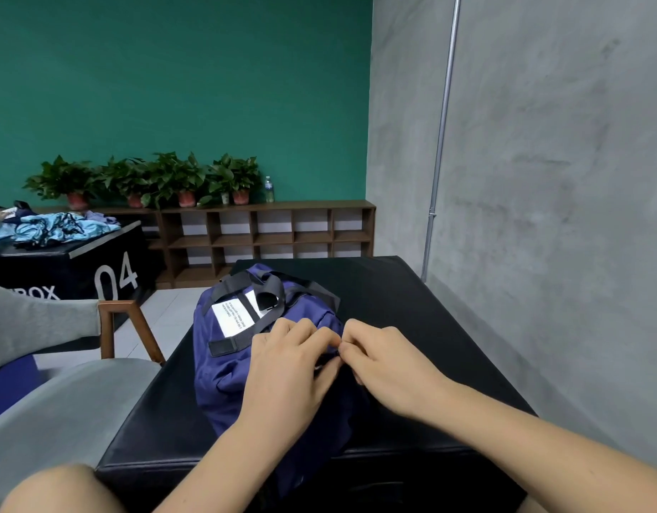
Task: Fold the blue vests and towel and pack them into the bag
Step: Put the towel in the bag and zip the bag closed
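head view: left hand (293,361) and right hand (388,359) both pinch the bag (223,383) top; best to hold it tight and pull its zip slowly.

Black padded table (412,309), navy blue bag (223,379) lying directly on it, near the front edge
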Tool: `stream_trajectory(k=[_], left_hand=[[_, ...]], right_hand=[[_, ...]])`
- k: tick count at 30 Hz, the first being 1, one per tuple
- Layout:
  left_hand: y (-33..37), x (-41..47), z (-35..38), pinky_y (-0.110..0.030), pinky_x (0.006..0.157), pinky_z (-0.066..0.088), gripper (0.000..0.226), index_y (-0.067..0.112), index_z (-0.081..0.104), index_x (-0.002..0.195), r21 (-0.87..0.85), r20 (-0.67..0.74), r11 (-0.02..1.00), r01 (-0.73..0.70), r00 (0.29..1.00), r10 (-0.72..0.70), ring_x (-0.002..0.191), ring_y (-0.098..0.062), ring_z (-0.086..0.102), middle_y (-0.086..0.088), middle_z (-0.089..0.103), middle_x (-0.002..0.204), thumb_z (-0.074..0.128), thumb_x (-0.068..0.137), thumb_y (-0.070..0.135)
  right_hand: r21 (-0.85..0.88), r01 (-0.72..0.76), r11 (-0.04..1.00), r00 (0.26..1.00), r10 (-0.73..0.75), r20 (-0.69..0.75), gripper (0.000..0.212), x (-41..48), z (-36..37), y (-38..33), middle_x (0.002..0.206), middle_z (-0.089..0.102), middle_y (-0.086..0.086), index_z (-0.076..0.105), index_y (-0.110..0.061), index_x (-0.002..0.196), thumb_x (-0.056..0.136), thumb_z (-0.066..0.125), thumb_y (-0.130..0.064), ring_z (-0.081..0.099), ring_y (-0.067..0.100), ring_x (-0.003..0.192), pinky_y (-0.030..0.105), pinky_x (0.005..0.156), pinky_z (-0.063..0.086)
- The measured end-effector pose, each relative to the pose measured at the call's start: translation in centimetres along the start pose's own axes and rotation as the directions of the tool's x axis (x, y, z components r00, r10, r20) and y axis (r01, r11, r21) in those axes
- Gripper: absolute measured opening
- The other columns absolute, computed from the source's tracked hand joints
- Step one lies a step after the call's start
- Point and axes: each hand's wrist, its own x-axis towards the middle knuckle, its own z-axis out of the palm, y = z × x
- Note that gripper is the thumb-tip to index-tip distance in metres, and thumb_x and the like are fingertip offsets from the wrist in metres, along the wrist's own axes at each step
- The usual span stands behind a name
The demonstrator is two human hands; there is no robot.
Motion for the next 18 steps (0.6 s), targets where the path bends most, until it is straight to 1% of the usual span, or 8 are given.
stream_trajectory(k=[2,5,8,10,12,13,15,18], left_hand=[[-0.2,-0.2,0.1,-0.035,0.077,0.038,0.012,0.04,0.066,0.097,-0.012,-0.007,1.0,-0.004,1.0,0.004,0.092,-0.01,0.047,0.02,0.054,0.091,0.075,0.09,0.044],[-0.2,-0.4,0.5,-0.037,0.078,0.037,0.011,0.038,0.067,0.093,-0.023,-0.016,1.0,-0.015,1.0,0.015,0.094,-0.01,0.048,0.02,0.055,0.089,0.073,0.09,0.047],[0.2,-0.3,0.5,-0.038,0.08,0.038,0.013,0.037,0.067,0.089,-0.06,-0.026,0.998,0.006,1.0,-0.008,0.095,-0.009,0.05,0.021,0.057,0.086,0.07,0.09,0.05],[0.6,-0.1,0.3,-0.038,0.081,0.038,0.016,0.036,0.065,0.085,-0.088,-0.027,0.995,0.039,0.999,-0.042,0.095,-0.009,0.05,0.019,0.056,0.085,0.066,0.09,0.052],[0.9,0.0,0.0,-0.038,0.08,0.039,0.018,0.035,0.06,0.082,-0.088,-0.016,0.994,0.058,0.998,-0.059,0.092,-0.01,0.049,0.018,0.054,0.083,0.064,0.09,0.051],[1.0,0.1,-0.2,-0.038,0.08,0.04,0.019,0.035,0.057,0.081,-0.085,-0.003,0.994,0.069,0.998,-0.07,0.09,-0.01,0.047,0.017,0.052,0.082,0.064,0.09,0.05],[1.3,0.3,-0.7,-0.038,0.079,0.04,0.022,0.033,0.051,0.08,-0.058,0.029,0.994,0.097,0.995,-0.095,0.087,-0.013,0.045,0.015,0.048,0.081,0.061,0.091,0.049],[1.7,0.5,-1.4,-0.038,0.076,0.038,0.022,0.032,0.046,0.08,0.0,0.072,0.992,0.123,0.99,-0.123,0.086,-0.016,0.042,0.014,0.045,0.082,0.055,0.092,0.048]], right_hand=[[-0.005,0.042,0.999,0.998,-0.042,0.048,0.026,-0.4,-0.1,0.3,0.073,0.066,0.003,0.052,-0.025,0.083,0.105,0.048,-0.038,0.06,0.025,0.068,0.051,0.069,0.053],[0.056,0.098,0.994,0.989,-0.104,0.107,0.029,-1.0,-0.9,0.6,0.075,0.068,0.001,0.055,-0.024,0.084,0.11,0.048,-0.033,0.058,0.019,0.068,0.043,0.07,0.05],[0.036,0.157,0.987,0.983,-0.16,0.096,0.022,-1.0,-1.5,1.6,0.078,0.067,-0.004,0.06,-0.027,0.092,0.111,0.049,-0.032,0.059,0.017,0.073,0.039,0.073,0.05],[-0.063,0.164,0.984,0.984,-0.159,0.079,0.001,-0.7,-1.5,2.5,0.085,0.065,-0.008,0.058,-0.034,0.104,0.104,0.058,-0.033,0.059,0.015,0.076,0.036,0.072,0.051],[-0.228,0.215,0.95,0.976,-0.202,0.081,0.016,-0.5,-1.1,3.0,0.091,0.062,-0.012,0.053,-0.038,0.107,0.095,0.063,-0.041,0.059,0.012,0.08,0.037,0.072,0.053],[-0.285,0.242,0.928,0.97,-0.225,0.09,0.017,-0.3,-0.9,3.0,0.092,0.06,-0.013,0.052,-0.038,0.105,0.092,0.063,-0.043,0.058,0.012,0.081,0.038,0.073,0.053],[-0.377,0.313,0.872,0.95,-0.288,0.121,0.013,0.1,-0.2,2.9,0.091,0.057,-0.012,0.051,-0.035,0.101,0.092,0.058,-0.04,0.057,0.015,0.08,0.041,0.072,0.052],[-0.498,0.386,0.776,0.919,-0.372,0.132,0.01,0.9,0.6,2.9,0.091,0.056,-0.009,0.047,-0.028,0.101,0.098,0.052,-0.035,0.058,0.027,0.076,0.045,0.067,0.049]])
